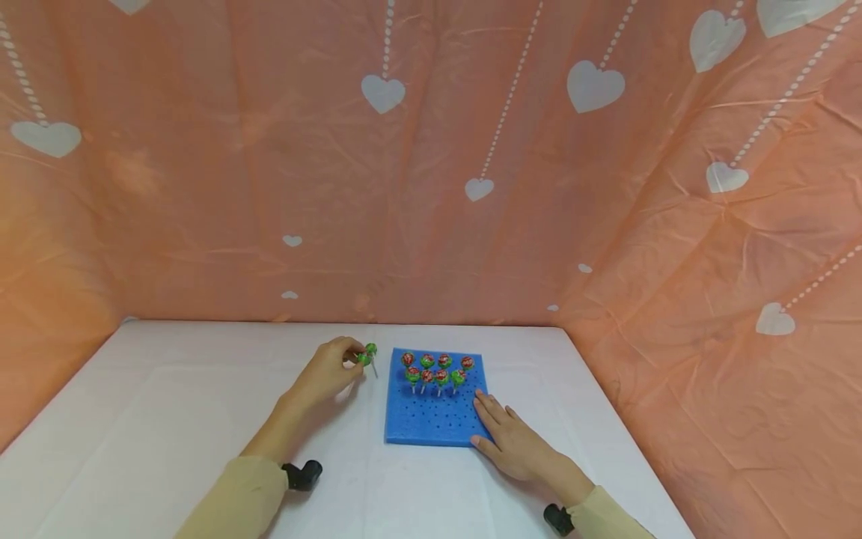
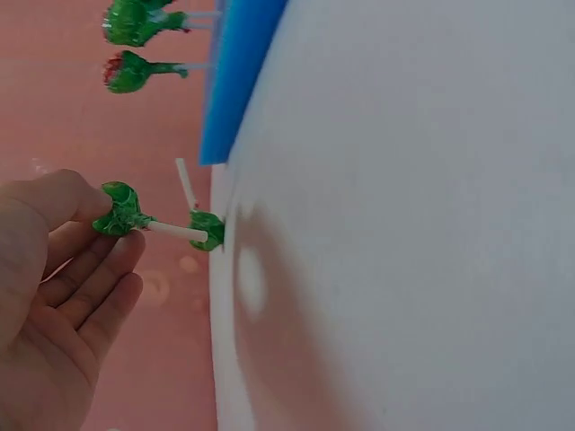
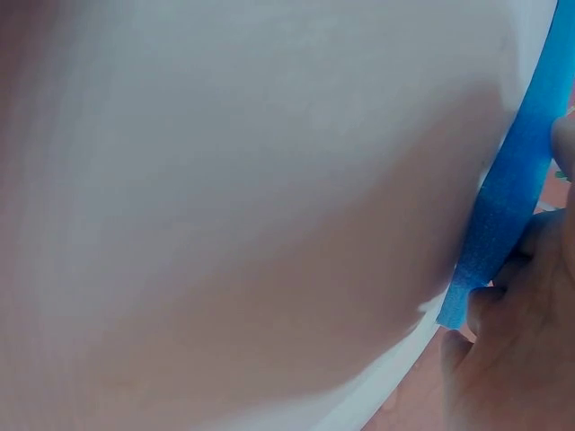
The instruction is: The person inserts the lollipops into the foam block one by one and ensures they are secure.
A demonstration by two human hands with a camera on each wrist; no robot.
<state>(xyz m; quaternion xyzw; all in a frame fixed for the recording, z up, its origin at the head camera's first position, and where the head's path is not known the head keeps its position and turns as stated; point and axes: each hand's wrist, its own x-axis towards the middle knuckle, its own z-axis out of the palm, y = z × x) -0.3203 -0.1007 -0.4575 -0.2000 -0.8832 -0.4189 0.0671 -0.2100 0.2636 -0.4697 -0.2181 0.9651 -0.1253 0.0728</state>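
Note:
My left hand pinches the green-wrapped head of a lollipop between thumb and fingers, left of the blue foam board. Its white stick points down towards the table in the left wrist view. Just behind it, a second green lollipop lies on the table. Several red and green lollipops stand in two rows in the board's back half, sticks down in its holes. My right hand rests on the board's right edge with its fingers extended; the right wrist view shows the fingers against the blue side.
Bare holes dot the front half of the board. A white cloth covers the table. An orange curtain with white hearts hangs behind and along the sides. Black wrist straps sit at both sleeves.

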